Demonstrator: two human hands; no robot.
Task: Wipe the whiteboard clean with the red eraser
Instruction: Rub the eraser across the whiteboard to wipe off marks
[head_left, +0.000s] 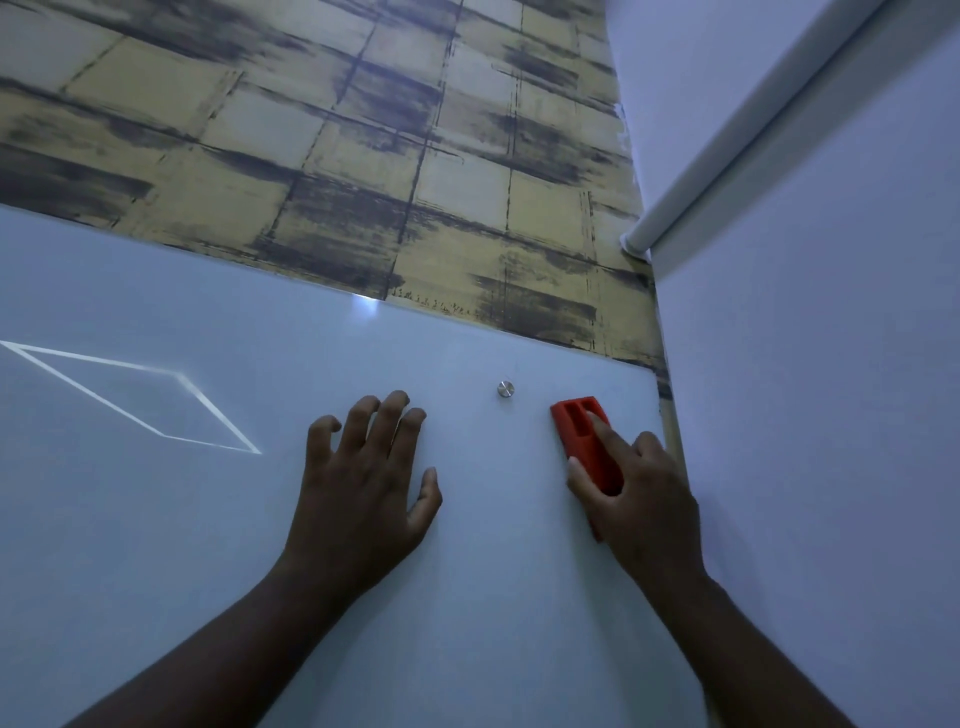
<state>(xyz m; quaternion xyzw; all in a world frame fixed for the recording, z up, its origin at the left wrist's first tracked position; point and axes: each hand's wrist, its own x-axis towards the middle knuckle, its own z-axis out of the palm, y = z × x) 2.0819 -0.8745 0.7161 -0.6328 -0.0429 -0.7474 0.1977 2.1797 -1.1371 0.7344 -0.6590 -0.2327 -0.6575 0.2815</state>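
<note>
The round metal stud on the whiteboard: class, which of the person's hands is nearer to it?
The right hand. Its index fingertip, on the red eraser, lies just below-right of the stud; the left hand is farther away, below-left.

The wall (322, 135) behind carried wallpaper of tan blocks streaked with dark, brushed smears and thin grid lines. To the right hung a white roller blind (831, 364), its rolled tube (737, 130) running diagonally toward the corner. The room was dim, with a bluish cast overall.
</note>
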